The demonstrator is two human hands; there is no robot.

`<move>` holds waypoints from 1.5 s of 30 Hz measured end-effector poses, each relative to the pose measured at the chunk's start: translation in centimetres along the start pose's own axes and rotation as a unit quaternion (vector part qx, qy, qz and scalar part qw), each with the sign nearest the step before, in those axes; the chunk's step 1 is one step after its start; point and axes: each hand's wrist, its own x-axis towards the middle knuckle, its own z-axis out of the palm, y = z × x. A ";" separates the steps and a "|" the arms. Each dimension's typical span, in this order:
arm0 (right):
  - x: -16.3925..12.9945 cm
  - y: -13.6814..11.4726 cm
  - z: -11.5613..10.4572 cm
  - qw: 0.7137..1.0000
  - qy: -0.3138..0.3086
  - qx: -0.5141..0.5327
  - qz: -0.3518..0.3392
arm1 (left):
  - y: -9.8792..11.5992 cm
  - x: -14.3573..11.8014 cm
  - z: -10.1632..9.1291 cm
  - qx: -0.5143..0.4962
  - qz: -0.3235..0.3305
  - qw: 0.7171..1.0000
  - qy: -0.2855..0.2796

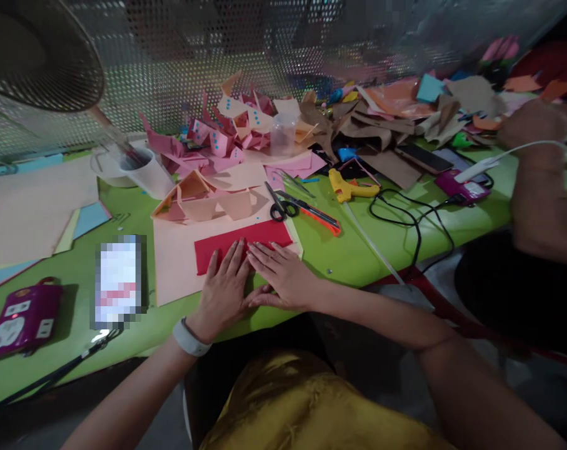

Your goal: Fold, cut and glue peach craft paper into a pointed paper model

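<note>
A red strip of paper (208, 255), seemingly folded, lies on a pale peach sheet (175, 275) at the table's front edge. My left hand (224, 284) presses flat on its lower edge, fingers stretched out. Beside it my right hand (286, 275) lies flat too, fingertips on the red paper and thumb near the left one. Just beyond the red paper are scissors (280, 206) with black handles and an orange box cutter (318, 217). A folded peach paper piece with a notched edge (217, 205) stands behind the strip.
A yellow glue gun (351, 187) with its cord lies right of the cutter. At left are a phone (119, 281) and a purple power strip (25, 315). Paper scraps (245, 125) heap along the metal mesh. Another person's arm (541, 181) is at right; a fan (39, 56) leans in upper left.
</note>
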 end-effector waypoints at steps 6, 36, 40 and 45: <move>-0.3 0.1 -0.1 1.000 0.006 -0.007 0.017 | 0.1 0.0 -0.1 0.019 0.004 1.000 0.004; -4.5 2.6 -3.2 0.976 0.064 -0.141 0.151 | 0.6 0.2 -0.4 0.007 -0.010 1.000 0.029; -2.7 1.8 -2.8 0.992 0.034 -0.106 0.059 | 0.6 0.0 -0.3 0.008 -0.009 1.000 0.022; -1.6 1.7 -1.0 0.996 -0.023 -0.081 0.024 | 0.7 -0.2 -0.1 0.009 -0.010 1.000 0.002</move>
